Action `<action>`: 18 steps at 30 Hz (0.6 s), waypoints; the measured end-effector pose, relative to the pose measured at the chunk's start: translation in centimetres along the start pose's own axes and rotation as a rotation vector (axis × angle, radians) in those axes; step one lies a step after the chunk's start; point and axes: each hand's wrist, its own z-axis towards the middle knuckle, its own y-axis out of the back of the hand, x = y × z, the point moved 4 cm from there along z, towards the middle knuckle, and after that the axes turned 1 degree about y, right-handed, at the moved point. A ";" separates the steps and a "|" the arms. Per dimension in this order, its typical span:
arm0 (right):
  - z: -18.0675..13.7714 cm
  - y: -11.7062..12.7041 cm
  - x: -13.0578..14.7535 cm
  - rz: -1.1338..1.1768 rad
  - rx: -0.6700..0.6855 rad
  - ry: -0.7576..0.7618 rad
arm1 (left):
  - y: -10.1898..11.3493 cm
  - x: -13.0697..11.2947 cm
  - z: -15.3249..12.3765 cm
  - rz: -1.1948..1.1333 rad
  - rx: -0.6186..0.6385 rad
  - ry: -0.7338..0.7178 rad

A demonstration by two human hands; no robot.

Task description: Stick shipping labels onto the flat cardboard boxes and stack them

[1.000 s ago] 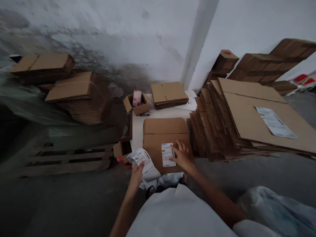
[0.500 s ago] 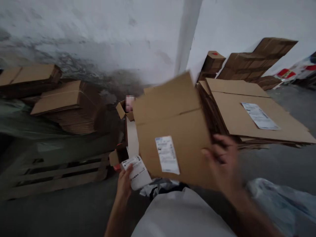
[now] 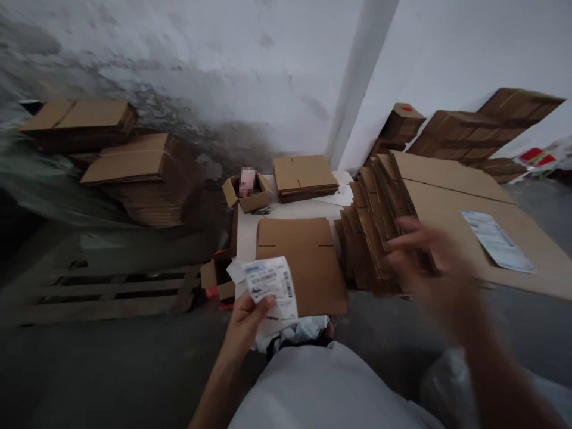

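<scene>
My left hand (image 3: 246, 319) pinches a bunch of white shipping labels (image 3: 270, 286), held up over the near edge of a flat brown carton (image 3: 297, 262) lying on a low white table (image 3: 245, 229). My right hand (image 3: 429, 256) is blurred by motion in the air beside the tall stack of flattened cartons (image 3: 375, 232) at the right; its fingers look spread and hold nothing. On top of that stack lies a flattened carton with a white label (image 3: 496, 241) stuck on it.
A small open box (image 3: 250, 190) and a short pile of flat cartons (image 3: 304, 176) sit at the table's far end. More carton stacks (image 3: 138, 179) stand at the left by a wooden pallet (image 3: 111, 292). Folded cartons (image 3: 469, 128) lean on the right wall. A plastic bag (image 3: 447, 381) lies by my right side.
My right hand lifted the labelled carton off the table, swung it to the right onto the stack and let go. My left hand raised the labels. An unlabelled flat carton now shows on the table.
</scene>
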 end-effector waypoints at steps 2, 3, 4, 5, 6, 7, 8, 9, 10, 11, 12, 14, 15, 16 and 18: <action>-2.0 -2.9 0.1 0.066 0.260 0.040 | -1.1 0.5 -0.6 0.099 0.119 0.062; -2.8 -4.6 -0.1 0.108 0.366 0.052 | -1.3 0.7 -0.8 0.148 0.166 0.087; -3.5 -6.2 -0.5 0.146 0.427 0.054 | -1.5 0.7 -1.0 0.175 0.202 0.112; -4.1 -7.6 -0.9 0.174 0.436 0.057 | -1.4 0.7 -1.1 0.163 0.222 0.136; -4.6 -8.8 -1.3 0.187 0.417 0.068 | -1.3 0.6 -1.2 0.107 0.222 0.173; -5.2 -9.9 -1.7 0.192 0.396 0.094 | -1.2 0.5 -1.2 0.014 0.201 0.220; -5.8 -10.7 -1.9 0.193 0.393 0.137 | -1.1 0.6 -1.3 -0.097 0.161 0.277; -6.4 -11.5 -2.0 0.190 0.415 0.186 | -1.0 0.7 -1.3 -0.200 0.102 0.338; -7.0 -12.1 -1.9 0.188 0.451 0.229 | -1.0 1.0 -1.3 -0.280 0.034 0.393; -7.5 -12.5 -1.7 0.187 0.492 0.255 | -1.0 1.3 -1.2 -0.330 -0.029 0.434; -7.8 -12.7 -1.4 0.185 0.524 0.260 | -1.0 1.8 -1.0 -0.356 -0.075 0.467; -7.8 -12.2 -0.6 0.211 0.549 0.229 | -0.6 2.8 -0.3 -0.377 -0.133 0.499; -7.5 -11.6 -0.2 0.259 0.555 0.203 | 0.0 3.3 0.2 -0.372 -0.169 0.481; -6.9 -11.0 0.0 0.333 0.556 0.172 | 1.1 3.7 0.7 -0.354 -0.228 0.439; -5.1 -9.5 -0.4 0.523 0.482 0.089 | 4.3 4.1 1.8 -0.277 -0.390 0.307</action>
